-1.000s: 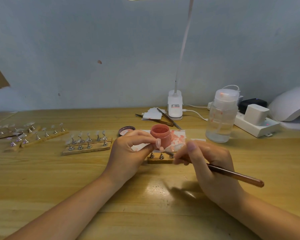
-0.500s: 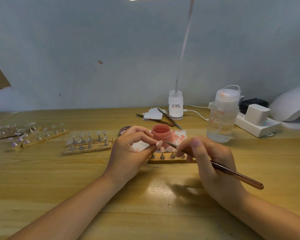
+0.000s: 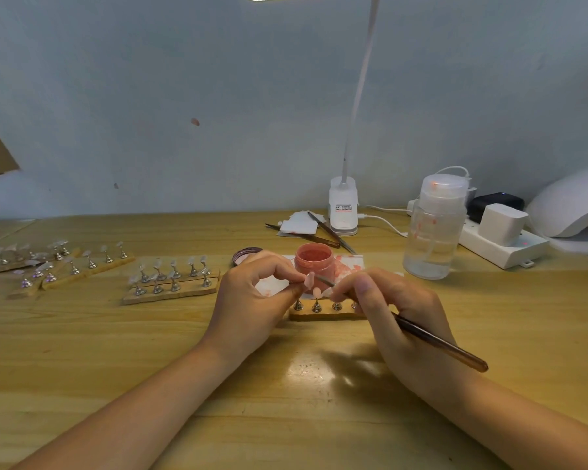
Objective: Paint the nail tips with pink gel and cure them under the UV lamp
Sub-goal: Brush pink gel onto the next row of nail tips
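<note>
Now the left hand (image 3: pixel 252 296) pinches a nail tip (image 3: pixel 309 279) just ahead of the right hand (image 3: pixel 398 320) — whose gripped brush (image 3: pixel 435 340) slants up-left, bristles meeting it.

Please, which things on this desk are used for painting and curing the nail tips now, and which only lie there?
In use:
- nail tip, pinched by left hand
- brush, held by right hand
- open pink gel jar
- wooden stand
- UV lamp, for curing

Lying about:
- tweezers
- clear bottle
- power strip
- jar lid
</note>
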